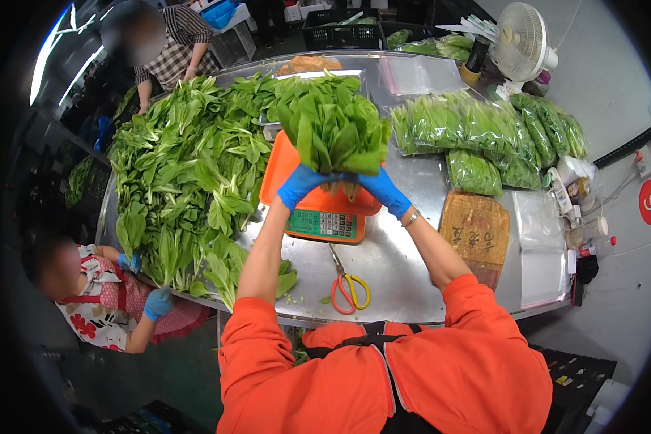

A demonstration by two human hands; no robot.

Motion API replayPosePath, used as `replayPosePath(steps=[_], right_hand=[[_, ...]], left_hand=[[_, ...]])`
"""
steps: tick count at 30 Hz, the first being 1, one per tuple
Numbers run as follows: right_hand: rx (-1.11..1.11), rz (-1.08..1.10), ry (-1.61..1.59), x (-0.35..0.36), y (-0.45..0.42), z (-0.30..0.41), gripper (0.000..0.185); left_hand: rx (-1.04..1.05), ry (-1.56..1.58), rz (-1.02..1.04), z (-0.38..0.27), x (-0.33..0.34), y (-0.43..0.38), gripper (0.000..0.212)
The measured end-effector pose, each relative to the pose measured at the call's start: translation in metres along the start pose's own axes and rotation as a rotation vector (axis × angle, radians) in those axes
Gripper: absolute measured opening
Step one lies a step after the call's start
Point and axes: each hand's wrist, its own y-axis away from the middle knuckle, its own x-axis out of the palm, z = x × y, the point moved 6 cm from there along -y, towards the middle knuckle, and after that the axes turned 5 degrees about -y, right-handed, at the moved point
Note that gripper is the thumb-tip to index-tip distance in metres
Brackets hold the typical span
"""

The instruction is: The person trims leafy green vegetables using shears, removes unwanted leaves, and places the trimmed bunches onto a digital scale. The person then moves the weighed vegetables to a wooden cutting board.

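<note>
Between my two blue-gloved hands is a thick bundle of leafy greens (339, 127), its leaves pointing away from me and its stem ends towards me. My left hand (302, 186) grips the bundle's left side near the stems. On the other side my right hand (386, 190) closes around it. Under the bundle is a digital scale (325, 225) with an orange tray (275, 172); its display is lit. Scissors (348, 287) with one red and one yellow handle lie on the metal table (396, 271) in front of me.
A large heap of loose greens (179, 179) covers the table's left. Bagged greens (466, 122), a fan (521, 43), a brown board (474, 233) and clear plastic bags (540, 222) are on the right. Two co-workers stand left, one with gloved hands (157, 304) at the heap.
</note>
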Motion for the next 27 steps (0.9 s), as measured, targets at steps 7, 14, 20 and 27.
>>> replayPosePath(steps=[7,14,20,27], right_hand=[[0.180,0.124,-0.099,-0.006,0.019,-0.041,0.026],[-0.074,0.182,0.387,-0.021,0.030,-0.071,0.049],[-0.195,0.111,0.371,-0.012,0.028,-0.061,0.049],[-0.434,0.166,0.739,-0.010,0.034,-0.070,0.052]], left_hand=[[0.209,-0.052,0.043,0.027,0.026,0.002,0.028],[0.350,-0.566,-0.088,0.037,0.016,0.017,0.036],[0.436,-0.510,-0.103,0.075,0.010,0.012,0.046],[0.607,-1.028,-0.402,-0.020,0.036,0.049,0.053]])
